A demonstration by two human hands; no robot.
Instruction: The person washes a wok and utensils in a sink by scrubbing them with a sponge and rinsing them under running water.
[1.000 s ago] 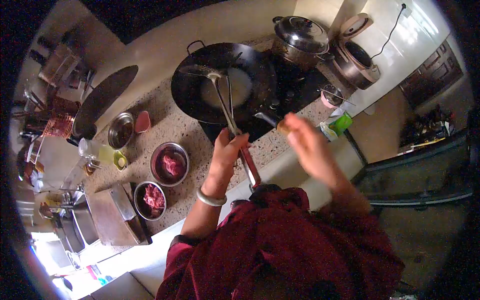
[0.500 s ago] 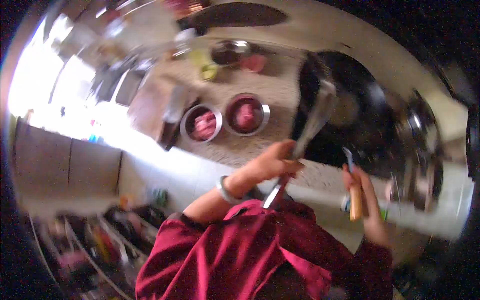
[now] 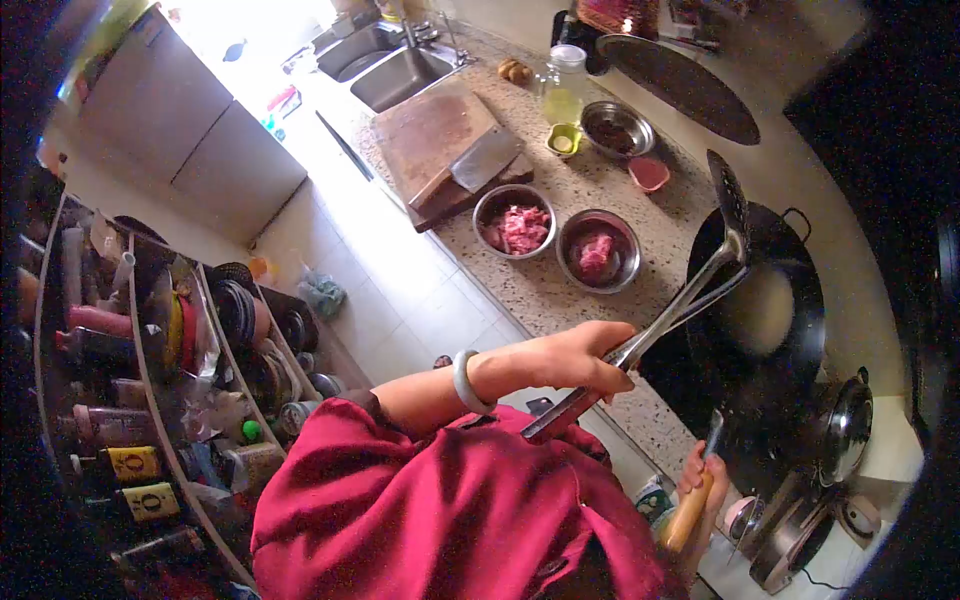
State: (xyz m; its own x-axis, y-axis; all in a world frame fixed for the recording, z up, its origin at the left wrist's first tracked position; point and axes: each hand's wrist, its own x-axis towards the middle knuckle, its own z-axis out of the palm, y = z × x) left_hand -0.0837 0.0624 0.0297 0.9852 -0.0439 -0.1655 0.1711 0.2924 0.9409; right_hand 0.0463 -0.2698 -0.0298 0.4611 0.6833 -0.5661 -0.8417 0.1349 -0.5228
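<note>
My left hand [image 3: 565,365], with a pale bangle at the wrist, is closed around long steel utensil handles above the counter's front edge. One utensil is a slotted spatula [image 3: 728,190] with a dark, perforated head; beside it runs a second steel utensil [image 3: 715,292] whose head I cannot make out. My right hand [image 3: 703,482] grips a wooden handle [image 3: 688,515] with a metal neck, which lines up with the black wok [image 3: 705,325]. Pale, cloudy contents show in the wok's middle. Two steel bowls, a left one [image 3: 483,235] and a right one [image 3: 622,285], hold raw meat.
A cleaver [image 3: 487,158] lies on a wooden chopping board [image 3: 430,125] near the steel sink [image 3: 405,78]. Behind the bowls stand a glass jar [image 3: 562,90], a green dish [image 3: 564,141] and another steel bowl [image 3: 618,130]. A lid [image 3: 848,430] is right of the wok.
My view has turned and sharpened, so the counter sits differently in frame. Both hands keep their holds; the spatula's dark head now shows clearly beside the wok.
</note>
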